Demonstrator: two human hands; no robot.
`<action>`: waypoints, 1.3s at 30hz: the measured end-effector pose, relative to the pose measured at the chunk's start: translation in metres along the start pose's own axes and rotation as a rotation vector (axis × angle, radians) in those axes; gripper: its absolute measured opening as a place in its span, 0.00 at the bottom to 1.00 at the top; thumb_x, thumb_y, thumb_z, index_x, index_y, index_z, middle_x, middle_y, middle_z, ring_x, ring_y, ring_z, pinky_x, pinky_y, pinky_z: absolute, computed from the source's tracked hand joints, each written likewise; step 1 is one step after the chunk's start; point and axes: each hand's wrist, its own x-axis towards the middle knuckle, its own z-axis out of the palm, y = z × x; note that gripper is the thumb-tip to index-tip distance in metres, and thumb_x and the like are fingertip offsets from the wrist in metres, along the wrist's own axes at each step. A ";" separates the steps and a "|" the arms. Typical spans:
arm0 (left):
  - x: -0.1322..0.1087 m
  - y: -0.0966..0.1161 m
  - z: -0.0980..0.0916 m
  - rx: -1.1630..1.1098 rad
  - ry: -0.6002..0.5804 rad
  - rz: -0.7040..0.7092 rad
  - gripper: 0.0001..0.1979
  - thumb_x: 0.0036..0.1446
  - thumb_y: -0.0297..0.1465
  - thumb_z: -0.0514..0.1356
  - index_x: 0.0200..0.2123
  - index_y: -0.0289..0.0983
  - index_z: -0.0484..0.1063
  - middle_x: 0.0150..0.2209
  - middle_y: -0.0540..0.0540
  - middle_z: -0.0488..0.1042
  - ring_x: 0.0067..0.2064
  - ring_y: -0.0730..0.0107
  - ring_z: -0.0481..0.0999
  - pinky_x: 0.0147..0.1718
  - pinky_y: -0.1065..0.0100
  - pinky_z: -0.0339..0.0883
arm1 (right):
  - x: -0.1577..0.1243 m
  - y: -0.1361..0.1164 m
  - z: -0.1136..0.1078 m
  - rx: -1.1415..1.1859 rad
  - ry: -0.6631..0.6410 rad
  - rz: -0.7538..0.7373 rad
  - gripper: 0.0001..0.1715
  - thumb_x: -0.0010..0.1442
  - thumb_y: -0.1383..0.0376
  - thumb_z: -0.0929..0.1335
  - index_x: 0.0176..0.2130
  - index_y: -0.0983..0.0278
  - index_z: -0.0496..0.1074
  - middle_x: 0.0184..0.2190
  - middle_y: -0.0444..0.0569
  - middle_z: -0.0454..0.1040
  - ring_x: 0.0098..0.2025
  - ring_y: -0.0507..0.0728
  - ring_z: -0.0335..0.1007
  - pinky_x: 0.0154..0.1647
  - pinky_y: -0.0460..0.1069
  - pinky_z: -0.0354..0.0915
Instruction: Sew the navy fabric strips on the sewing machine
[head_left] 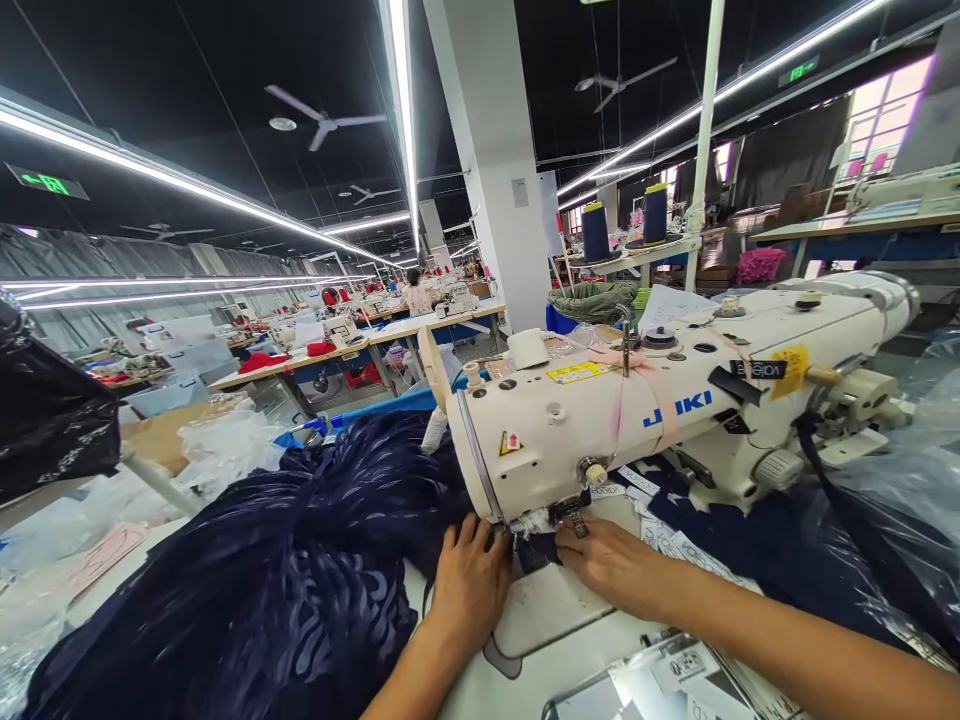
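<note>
The left hand [472, 575] and the right hand [611, 562] are resting at the left and right sides of a small dark cloth piece [538, 552], under the head of a white sewing machine [551, 425]. Near on the left, a big heap of navy fabric [300, 560] is lying. On the right, white labels [670, 538] are lying beside the machine. Farther, two thread cones [596, 232] are standing, and far away a person [417, 293] is appearing among work tables [420, 325]

Dark navy fabric [535, 553] — partly hidden — lies beneath one end of the white sewing machine [555, 430].
</note>
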 end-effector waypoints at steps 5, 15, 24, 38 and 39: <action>0.002 0.001 -0.004 -0.012 -0.069 -0.017 0.14 0.50 0.23 0.53 0.39 0.39 0.71 0.36 0.44 0.71 0.40 0.59 0.66 0.38 0.58 0.59 | 0.004 -0.009 0.000 -0.058 -0.063 -0.003 0.10 0.50 0.80 0.62 0.29 0.71 0.70 0.28 0.54 0.70 0.33 0.57 0.66 0.41 0.52 0.61; 0.006 0.004 -0.016 -0.034 -0.182 -0.060 0.14 0.52 0.25 0.51 0.42 0.40 0.70 0.42 0.43 0.70 0.45 0.56 0.65 0.40 0.56 0.57 | 0.009 -0.019 0.000 -0.110 -0.148 0.060 0.09 0.50 0.78 0.63 0.31 0.70 0.70 0.32 0.54 0.70 0.33 0.56 0.66 0.42 0.53 0.61; 0.010 0.000 -0.008 -0.050 -0.169 -0.057 0.12 0.54 0.27 0.52 0.40 0.40 0.71 0.39 0.43 0.72 0.44 0.56 0.66 0.41 0.57 0.56 | 0.013 -0.023 -0.001 -0.133 -0.120 0.049 0.10 0.48 0.79 0.64 0.31 0.70 0.71 0.30 0.53 0.70 0.34 0.58 0.67 0.39 0.53 0.63; 0.021 -0.003 -0.001 -0.101 -0.157 -0.066 0.10 0.56 0.28 0.51 0.38 0.39 0.72 0.36 0.42 0.72 0.44 0.56 0.66 0.42 0.56 0.55 | 0.016 -0.029 0.019 -0.189 -0.029 0.117 0.09 0.47 0.80 0.65 0.29 0.70 0.70 0.29 0.52 0.70 0.32 0.59 0.67 0.34 0.52 0.64; 0.021 -0.003 -0.001 -0.100 -0.160 -0.071 0.11 0.56 0.28 0.51 0.38 0.39 0.72 0.36 0.42 0.72 0.44 0.56 0.66 0.42 0.56 0.55 | 0.016 -0.029 0.019 -0.188 -0.025 0.129 0.09 0.48 0.80 0.65 0.30 0.70 0.70 0.29 0.52 0.70 0.32 0.59 0.66 0.34 0.52 0.64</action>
